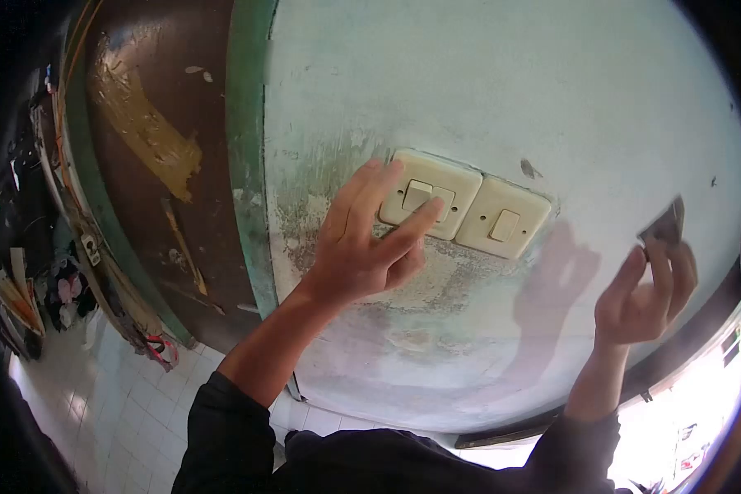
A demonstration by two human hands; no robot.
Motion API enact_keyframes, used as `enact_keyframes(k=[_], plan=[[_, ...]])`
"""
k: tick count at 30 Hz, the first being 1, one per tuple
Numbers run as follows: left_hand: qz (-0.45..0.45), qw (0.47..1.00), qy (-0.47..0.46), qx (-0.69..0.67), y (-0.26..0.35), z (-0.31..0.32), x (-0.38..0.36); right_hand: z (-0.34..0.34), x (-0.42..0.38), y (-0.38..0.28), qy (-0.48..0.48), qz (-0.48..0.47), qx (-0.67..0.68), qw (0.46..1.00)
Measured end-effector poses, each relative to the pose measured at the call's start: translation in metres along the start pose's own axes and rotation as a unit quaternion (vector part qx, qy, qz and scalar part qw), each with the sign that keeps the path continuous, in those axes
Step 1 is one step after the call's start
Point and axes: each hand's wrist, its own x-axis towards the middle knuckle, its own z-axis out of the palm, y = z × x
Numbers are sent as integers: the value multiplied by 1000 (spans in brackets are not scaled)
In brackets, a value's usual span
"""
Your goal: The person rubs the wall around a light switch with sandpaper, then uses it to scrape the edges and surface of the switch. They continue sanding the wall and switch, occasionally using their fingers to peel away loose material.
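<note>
My left hand (366,226) is over the left side of a cream double light switch (461,177), its fingers apart and holding nothing. The thumb or a fingertip overlaps the right rocker, while other fingertips are at the plate's left edge. Just right of it, a single-rocker light switch (504,217) is mounted on the wall. Off to the right, my right hand (646,296) is raised and pinches a small dark flat piece (665,222) with a pointed corner. Its material cannot be made out. The hand's shadow falls on the wall between the two hands.
Around the switches, the pale green wall (469,82) is stained, with flaking paint. At left are a green door frame (251,123) and a brown panel (165,66) with a tan smear. Cables and clutter are farther left, above a tiled floor (115,420). Bright light enters at lower right.
</note>
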Motion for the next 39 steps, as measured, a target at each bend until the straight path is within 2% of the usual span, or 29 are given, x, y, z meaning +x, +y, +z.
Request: enact_keyframes(k=[1,3,6,9,11,13,17,18,20,24,27,29,32,33,34,35,37,39], plan=[[1,1000,2,-3,0,0,1,-6,-14,1,4,4,5,1000],[6,1000,-3,1,1,0,1,-18,-47,-1,-35,117,-21,992],[3,999,-29,-13,10,-2,1,-32,-94,-13,-48,191,-30,980],[-24,997,-69,33,32,-3,2,-42,-125,-30,-62,229,-13,971],[-31,986,-128,104,47,-9,12,-46,-149,-34,-79,234,-46,968],[-53,979,-175,90,60,-17,22,-44,-182,-30,-35,269,6,962],[-58,974,-181,121,70,-18,19,-49,-198,-45,-107,355,-64,927],[-61,975,-190,102,69,-17,20,-42,-186,-50,-96,363,-47,926],[-57,973,-189,118,71,-12,22,-33,-164,-55,-49,272,-73,958],[-73,975,-174,117,77,-11,19,-29,-173,-53,-14,262,-88,961],[-64,974,-175,127,75,-10,25,-33,-182,-56,-15,278,-35,960],[-76,974,-180,111,79,-11,26,-41,-177,-66,-42,363,69,928],[-81,978,-165,101,79,-13,19,-43,-171,-81,-63,375,42,924],[-79,987,-136,36,81,-11,10,-44,-169,-86,-80,394,36,915],[-76,991,-106,-30,86,-10,3,-44,-167,-90,-64,388,131,910],[-69,984,-141,-84,95,-12,-6,-43,-167,-98,-63,385,129,912],[-30,957,-215,-195,115,-15,-20,-43,-160,-122,-134,469,268,831],[-54,904,-220,-363,134,-15,-33,-43,-144,-142,-183,549,387,717]])
